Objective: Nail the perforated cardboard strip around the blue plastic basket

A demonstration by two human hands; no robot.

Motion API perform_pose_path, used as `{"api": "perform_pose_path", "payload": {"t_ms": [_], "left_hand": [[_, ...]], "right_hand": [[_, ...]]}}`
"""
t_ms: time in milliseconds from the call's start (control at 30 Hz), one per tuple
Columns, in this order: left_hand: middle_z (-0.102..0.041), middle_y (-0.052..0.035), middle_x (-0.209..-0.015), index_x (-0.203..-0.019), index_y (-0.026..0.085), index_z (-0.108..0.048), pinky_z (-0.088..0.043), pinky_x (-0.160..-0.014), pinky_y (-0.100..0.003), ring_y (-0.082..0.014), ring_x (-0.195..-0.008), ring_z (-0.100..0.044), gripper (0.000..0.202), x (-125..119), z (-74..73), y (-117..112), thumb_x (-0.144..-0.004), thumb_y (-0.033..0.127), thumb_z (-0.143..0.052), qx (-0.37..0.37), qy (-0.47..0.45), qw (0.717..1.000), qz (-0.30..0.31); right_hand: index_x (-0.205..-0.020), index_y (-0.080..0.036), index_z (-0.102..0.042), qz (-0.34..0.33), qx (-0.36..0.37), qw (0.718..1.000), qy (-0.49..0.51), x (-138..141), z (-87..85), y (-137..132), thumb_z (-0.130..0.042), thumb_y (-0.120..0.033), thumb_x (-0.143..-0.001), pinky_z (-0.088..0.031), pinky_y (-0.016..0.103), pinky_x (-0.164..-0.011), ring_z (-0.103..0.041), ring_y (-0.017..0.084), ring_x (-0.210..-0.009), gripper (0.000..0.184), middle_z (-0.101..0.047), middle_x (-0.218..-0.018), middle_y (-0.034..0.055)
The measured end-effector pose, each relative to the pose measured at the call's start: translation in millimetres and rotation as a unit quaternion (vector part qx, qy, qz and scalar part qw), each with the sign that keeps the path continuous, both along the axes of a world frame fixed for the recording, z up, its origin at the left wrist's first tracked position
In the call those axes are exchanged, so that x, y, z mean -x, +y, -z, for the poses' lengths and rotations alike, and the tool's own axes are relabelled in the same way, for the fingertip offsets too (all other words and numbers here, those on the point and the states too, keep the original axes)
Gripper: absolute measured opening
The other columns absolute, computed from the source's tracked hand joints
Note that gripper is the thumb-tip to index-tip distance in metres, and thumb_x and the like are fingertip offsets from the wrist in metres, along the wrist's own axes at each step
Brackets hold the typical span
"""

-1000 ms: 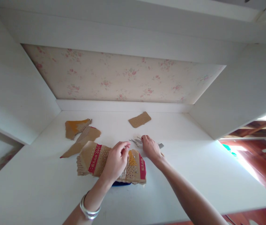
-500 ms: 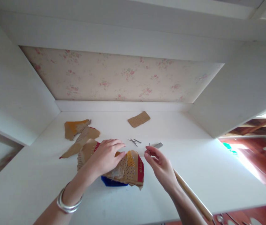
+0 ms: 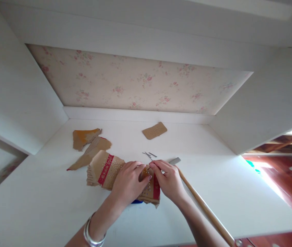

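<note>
A torn piece of brown cardboard [image 3: 106,170], printed with red bands and pierced by many small holes, lies over a blue object [image 3: 136,201] that is mostly hidden. My left hand [image 3: 130,180] is curled over the cardboard's middle and holds it, thumb toward the right. At the cardboard's right part, my right hand [image 3: 168,176] is closed in a pinch on a thin nail, largely covered by the fingers. Several loose nails [image 3: 148,155] lie just beyond my hands. A hammer [image 3: 204,202] with a wooden handle rests beside my right forearm.
More torn cardboard scraps [image 3: 92,151] lie at the left. A rounded cardboard rectangle [image 3: 155,130] sits farther back. White panels [image 3: 259,99] enclose the white tabletop [image 3: 251,195] on both sides, with a low ledge [image 3: 135,115] behind.
My right hand has moved left onto the cardboard with the nail. My left hand has shifted right along the cardboard, uncovering its left red band. The view has shifted slightly.
</note>
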State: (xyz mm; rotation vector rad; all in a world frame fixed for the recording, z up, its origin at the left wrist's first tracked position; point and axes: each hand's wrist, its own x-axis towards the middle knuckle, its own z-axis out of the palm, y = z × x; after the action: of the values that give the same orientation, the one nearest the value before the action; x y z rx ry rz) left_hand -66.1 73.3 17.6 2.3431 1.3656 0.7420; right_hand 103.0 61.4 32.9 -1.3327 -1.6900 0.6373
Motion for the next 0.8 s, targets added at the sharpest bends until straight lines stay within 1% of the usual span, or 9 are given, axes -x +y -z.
{"api": "perform_pose_path", "payload": {"t_ms": [167,300,500,600,800], "left_hand": [[-0.068,-0.0039,-0.100,-0.105,0.024,-0.065,-0.046,-0.093,-0.040,-0.0241,-0.098,-0.061,0.021,0,1.3,0,-0.084,0.028,-0.067,0.024,0.005,1.000,-0.002],[-0.068,-0.0044,-0.099,-0.104,0.023,-0.062,-0.047,-0.092,-0.039,-0.0248,-0.099,-0.061,0.022,0,0.5,0,-0.083,0.025,-0.067,0.032,-0.010,0.999,-0.016],[-0.068,-0.0039,-0.100,-0.107,0.024,-0.061,-0.047,-0.092,-0.040,-0.0251,-0.099,-0.061,0.026,1,2.1,0,-0.081,0.023,-0.067,0.037,-0.025,0.999,-0.021],[-0.069,-0.0043,-0.101,-0.107,0.024,-0.061,-0.047,-0.092,-0.040,-0.0252,-0.099,-0.062,0.026,0,2.5,0,-0.082,0.023,-0.066,0.031,-0.032,0.999,-0.021],[-0.069,-0.0042,-0.099,-0.107,0.025,-0.061,-0.048,-0.091,-0.040,-0.0256,-0.098,-0.062,0.026,0,1.9,0,-0.081,0.023,-0.067,0.025,-0.034,0.999,-0.023]], "right_hand": [[-0.085,-0.024,-0.071,-0.033,-0.001,0.999,-0.005,8,5.7,3,-0.052,-0.021,-0.097,-0.050,0.024,-0.074,-0.066,0.016,-0.077,0.023,-0.072,-0.085,0.0005],[-0.087,-0.023,-0.071,-0.052,0.006,0.998,-0.020,9,9.2,3,-0.050,-0.019,-0.098,-0.050,0.025,-0.077,-0.067,0.017,-0.081,0.023,-0.073,-0.089,0.0024],[-0.088,-0.023,-0.070,-0.053,-0.011,0.997,-0.059,10,8.0,3,-0.049,-0.019,-0.098,-0.051,0.028,-0.079,-0.067,0.020,-0.082,0.024,-0.073,-0.090,0.0046],[-0.088,-0.023,-0.070,-0.048,-0.016,0.997,-0.063,11,7.3,3,-0.048,-0.020,-0.098,-0.051,0.029,-0.080,-0.067,0.020,-0.083,0.025,-0.073,-0.091,0.0054],[-0.086,-0.023,-0.070,-0.049,-0.002,0.996,-0.077,12,6.3,3,-0.046,-0.021,-0.099,-0.051,0.030,-0.078,-0.067,0.021,-0.081,0.027,-0.072,-0.088,0.0055]]}}
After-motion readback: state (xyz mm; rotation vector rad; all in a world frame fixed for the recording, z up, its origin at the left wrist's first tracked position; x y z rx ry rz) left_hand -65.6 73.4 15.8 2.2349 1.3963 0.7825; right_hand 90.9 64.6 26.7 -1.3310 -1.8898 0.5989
